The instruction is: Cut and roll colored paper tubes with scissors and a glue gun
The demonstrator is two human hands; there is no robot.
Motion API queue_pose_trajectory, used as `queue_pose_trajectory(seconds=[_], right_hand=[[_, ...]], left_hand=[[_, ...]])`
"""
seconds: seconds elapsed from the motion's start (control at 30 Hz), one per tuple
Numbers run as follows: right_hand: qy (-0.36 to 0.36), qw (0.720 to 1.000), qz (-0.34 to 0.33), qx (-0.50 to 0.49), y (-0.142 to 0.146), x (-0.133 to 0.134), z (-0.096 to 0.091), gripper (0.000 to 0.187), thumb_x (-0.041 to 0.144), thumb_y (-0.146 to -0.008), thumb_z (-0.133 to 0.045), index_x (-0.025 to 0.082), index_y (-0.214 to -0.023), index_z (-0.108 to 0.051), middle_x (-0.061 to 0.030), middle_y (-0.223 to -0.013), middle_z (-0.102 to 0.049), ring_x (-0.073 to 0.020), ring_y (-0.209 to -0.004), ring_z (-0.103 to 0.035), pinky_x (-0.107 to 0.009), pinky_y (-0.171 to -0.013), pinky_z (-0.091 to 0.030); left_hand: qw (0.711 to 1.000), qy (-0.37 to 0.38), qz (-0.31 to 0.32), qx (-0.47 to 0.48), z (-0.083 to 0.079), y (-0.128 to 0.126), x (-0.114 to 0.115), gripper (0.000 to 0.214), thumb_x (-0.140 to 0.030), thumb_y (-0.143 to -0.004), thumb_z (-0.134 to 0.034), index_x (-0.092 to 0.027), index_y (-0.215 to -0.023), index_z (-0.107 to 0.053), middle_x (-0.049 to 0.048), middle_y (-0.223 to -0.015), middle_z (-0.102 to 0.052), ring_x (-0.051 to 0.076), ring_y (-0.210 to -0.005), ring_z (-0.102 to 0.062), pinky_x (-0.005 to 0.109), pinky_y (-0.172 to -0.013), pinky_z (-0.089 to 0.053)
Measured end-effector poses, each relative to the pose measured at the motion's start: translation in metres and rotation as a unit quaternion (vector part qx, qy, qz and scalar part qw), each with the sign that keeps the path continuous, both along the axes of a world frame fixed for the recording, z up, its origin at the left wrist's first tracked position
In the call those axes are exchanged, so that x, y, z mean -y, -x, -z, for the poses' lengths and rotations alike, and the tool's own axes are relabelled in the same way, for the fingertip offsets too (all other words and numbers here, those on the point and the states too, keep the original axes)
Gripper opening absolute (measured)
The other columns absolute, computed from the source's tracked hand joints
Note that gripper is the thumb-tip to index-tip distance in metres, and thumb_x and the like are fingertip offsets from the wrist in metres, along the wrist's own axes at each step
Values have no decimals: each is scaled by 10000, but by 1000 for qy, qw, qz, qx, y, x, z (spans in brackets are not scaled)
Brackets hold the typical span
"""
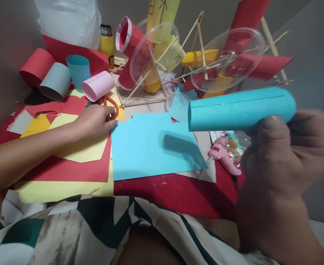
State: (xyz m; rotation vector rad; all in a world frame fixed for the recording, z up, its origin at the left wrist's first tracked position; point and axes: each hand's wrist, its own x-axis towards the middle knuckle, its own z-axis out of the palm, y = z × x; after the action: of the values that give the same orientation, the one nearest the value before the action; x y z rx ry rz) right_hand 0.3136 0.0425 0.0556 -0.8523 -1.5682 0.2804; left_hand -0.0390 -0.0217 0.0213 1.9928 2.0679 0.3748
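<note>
My right hand (280, 158) holds up a rolled light-blue paper tube (239, 108), thumb in front and fingers behind. The tube lies nearly level, with a seam along its top, and casts a shadow on the sheet below. On the left, my left hand (97, 119) has its fingers curled at the orange loop handle of scissors (113, 105); the blades are hidden. Its fingertips lie by the upper left corner of a flat light-blue paper sheet (145, 147). Under my left forearm are a pale yellow sheet (81, 151) and a red sheet (76, 171).
Short paper tubes in red (37, 66), grey (56, 81), blue (77, 71) and pink (98, 86) stand or lie at the back left. A stick frame with clear plastic discs (228, 60) fills the back. A pink glue gun (224, 156) lies right of the sheet.
</note>
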Motion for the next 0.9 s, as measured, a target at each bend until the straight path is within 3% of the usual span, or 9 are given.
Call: queue_pose_trajectory(seconds=[0.2,0.43,0.6,0.7,0.8,0.9], right_hand=[[-79,996,34,6,-16,-16,-9,320,553,-813,-807,240,-762,-761,31,-671,-523,-106,-675,-493,-296,-678,-350],[-114,991,11,63,-18,-23,-2,347,489,-876,-775,167,-756,-727,36,-656,-578,-78,-598,-475,-227,-599,-366],[-97,992,8,85,-15,-18,2,273,420,-887,-767,173,-775,-739,52,-630,-559,-65,-583,-446,-215,-585,-345],[-72,993,15,94,-15,-15,5,250,404,-877,-767,181,-768,-742,58,-611,-545,-64,-560,-420,-217,-567,-338],[-50,994,26,92,-17,-14,9,238,402,-857,-779,189,-756,-748,54,-611,-558,-75,-562,-435,-233,-570,-348],[-27,996,34,74,-20,-16,12,231,415,-831,-795,201,-754,-757,44,-623,-591,-96,-580,-475,-259,-587,-365]], left_hand=[[998,48,36,-18,5,-9,-1,361,-449,-865,-577,-170,-1025,-742,156,-1016,-753,352,-877,-686,347,-663,-396],[990,116,30,-72,-8,-20,0,455,-469,-897,-513,-158,-1189,-672,158,-1140,-731,364,-917,-689,362,-667,-402],[989,134,26,-52,-9,-22,0,373,-482,-869,-589,-178,-1072,-662,135,-1030,-735,314,-837,-668,331,-619,-344],[988,147,39,-21,-8,-23,3,265,-465,-850,-628,-201,-864,-648,81,-841,-704,234,-684,-603,318,-601,-310],[984,164,69,25,-11,-24,4,329,-469,-852,-633,-210,-656,-576,22,-629,-595,177,-576,-511,309,-589,-286],[990,109,75,54,-17,-28,-4,295,-450,-871,-622,-198,-717,-641,26,-680,-641,179,-633,-564,298,-617,-316]])
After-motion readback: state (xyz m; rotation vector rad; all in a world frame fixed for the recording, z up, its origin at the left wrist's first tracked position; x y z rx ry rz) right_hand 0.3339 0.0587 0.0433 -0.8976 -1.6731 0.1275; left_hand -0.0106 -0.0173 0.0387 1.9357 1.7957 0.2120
